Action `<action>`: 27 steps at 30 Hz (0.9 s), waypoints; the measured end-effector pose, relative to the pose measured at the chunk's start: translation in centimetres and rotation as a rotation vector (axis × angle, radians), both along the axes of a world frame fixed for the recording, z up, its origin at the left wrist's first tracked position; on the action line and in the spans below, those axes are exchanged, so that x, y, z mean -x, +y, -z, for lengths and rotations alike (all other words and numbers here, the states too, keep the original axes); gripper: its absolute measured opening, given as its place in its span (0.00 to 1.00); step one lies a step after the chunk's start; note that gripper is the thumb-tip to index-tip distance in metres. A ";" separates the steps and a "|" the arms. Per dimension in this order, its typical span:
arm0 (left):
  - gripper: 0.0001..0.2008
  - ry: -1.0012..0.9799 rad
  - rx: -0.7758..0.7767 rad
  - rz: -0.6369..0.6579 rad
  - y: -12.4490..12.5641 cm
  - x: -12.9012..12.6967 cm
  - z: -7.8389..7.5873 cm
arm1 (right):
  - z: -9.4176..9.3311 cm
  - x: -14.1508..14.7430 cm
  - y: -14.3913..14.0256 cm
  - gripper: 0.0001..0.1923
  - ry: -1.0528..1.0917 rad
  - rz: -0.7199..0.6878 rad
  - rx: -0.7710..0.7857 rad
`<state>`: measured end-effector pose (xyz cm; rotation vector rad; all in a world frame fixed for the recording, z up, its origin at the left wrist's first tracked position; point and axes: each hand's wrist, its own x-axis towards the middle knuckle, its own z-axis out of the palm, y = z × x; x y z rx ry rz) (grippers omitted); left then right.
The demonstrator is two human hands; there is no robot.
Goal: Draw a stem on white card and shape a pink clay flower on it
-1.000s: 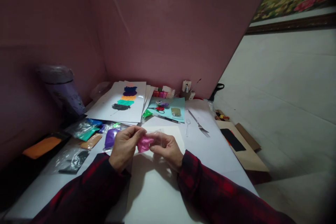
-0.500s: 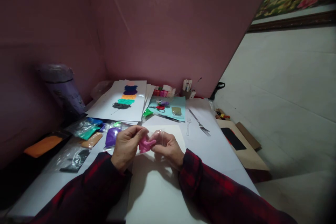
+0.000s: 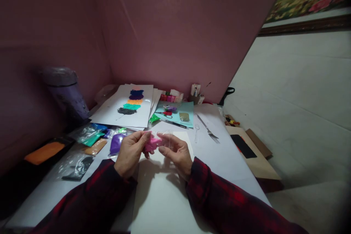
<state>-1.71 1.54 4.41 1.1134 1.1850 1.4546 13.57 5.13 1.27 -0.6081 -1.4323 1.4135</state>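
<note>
Between my two hands is a lump of pink modelling clay (image 3: 152,143) with a clear plastic bag (image 3: 166,138) about it. The thumb and fingers of my left hand (image 3: 131,151) pinch the clay from the left. On the other side my right hand (image 3: 177,153) grips the clear bag near the pink lump; part of the bag is hidden by its fingers. Both hands hover over a white sheet of paper (image 3: 161,197). Just left of them lies a purple clay packet (image 3: 117,144).
More clay packets, one orange (image 3: 45,153) and one black (image 3: 78,170), lie at the left. Behind are a sheet with coloured bands (image 3: 109,108), red scissors (image 3: 166,113) and a lilac bottle (image 3: 67,95). A large fork (image 3: 210,131) and small fork (image 3: 196,133) lie at right.
The pink clay has been bunched up closer to my left fingers. My right fingers have opened slightly and shifted on the bag, which now stretches out to the right.
</note>
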 end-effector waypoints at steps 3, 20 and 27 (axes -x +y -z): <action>0.15 -0.012 0.012 -0.024 0.0 0.0 0.0 | 0.0 -0.1 0.0 0.15 0.003 0.083 0.012; 0.16 -0.057 0.047 -0.076 0.1 0.0 0.0 | 0.8 0.1 0.1 0.17 -0.038 0.064 -0.003; 0.16 -0.039 0.047 -0.099 0.0 0.0 -0.2 | 1.1 0.0 0.3 0.09 -0.156 0.041 -0.039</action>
